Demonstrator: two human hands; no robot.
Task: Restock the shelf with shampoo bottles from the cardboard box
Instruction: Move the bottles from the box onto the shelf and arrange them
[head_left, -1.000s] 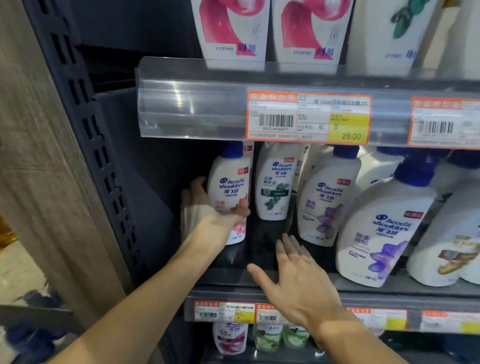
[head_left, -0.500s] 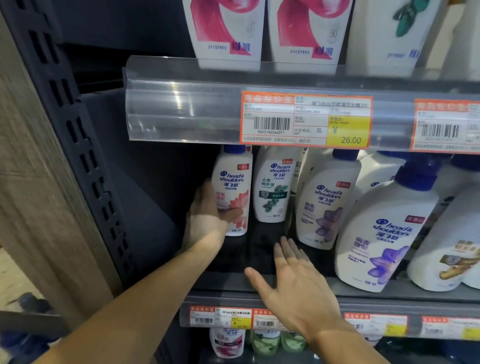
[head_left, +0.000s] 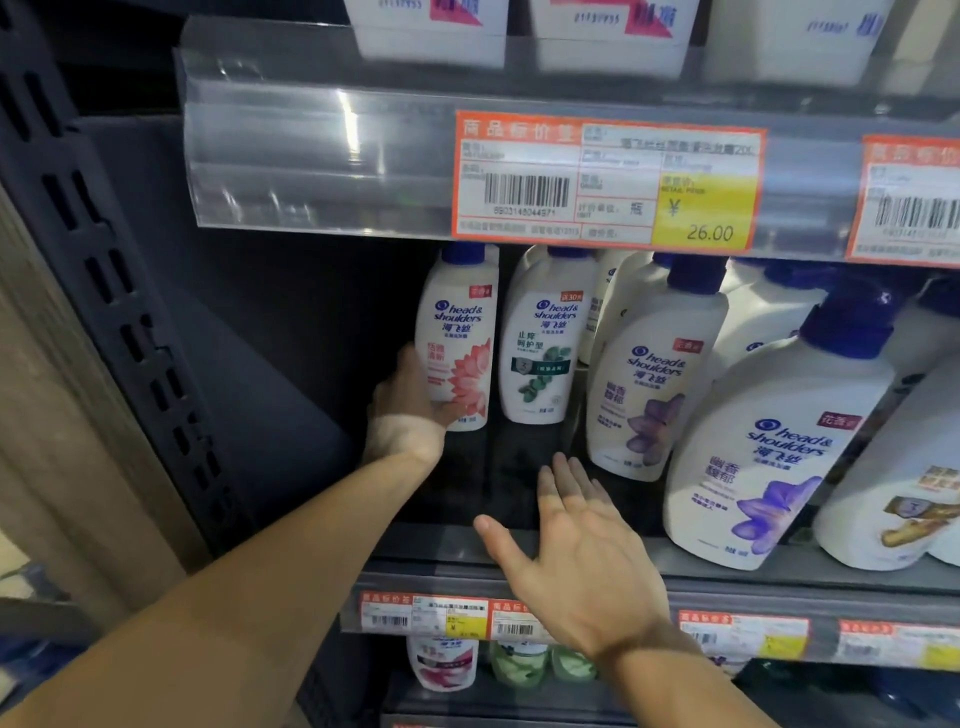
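Two hands are at work over one shelf, and the nearer one is the right hand. It is held open and flat, fingers spread, above the front lip and the bare dark patch of shelf, with nothing gripped. Just below it, price labels are fixed along the front edge. To its right, large white bottles stand near the front and are best left undisturbed, so the open hand should be kept clear of them.

Further in, the left hand is wrapped around the lower left side of a small shampoo bottle with a pink flower on its label. This bottle is upright at the far left of the row, deep on the shelf, just beside a similar bottle with green leaves; whether its base is fully resting on the shelf cannot be told.

The step in hand is judged to be the seating of this bottle. It should be pressed down until it stands flat, its label turned to the front, and lined up with its neighbour before the fingers are released. The release should be made slowly and sideways to the left, where room is left, so the bottle is not tipped.

Above, a clear plastic strip carries a price tag marked 26.00.
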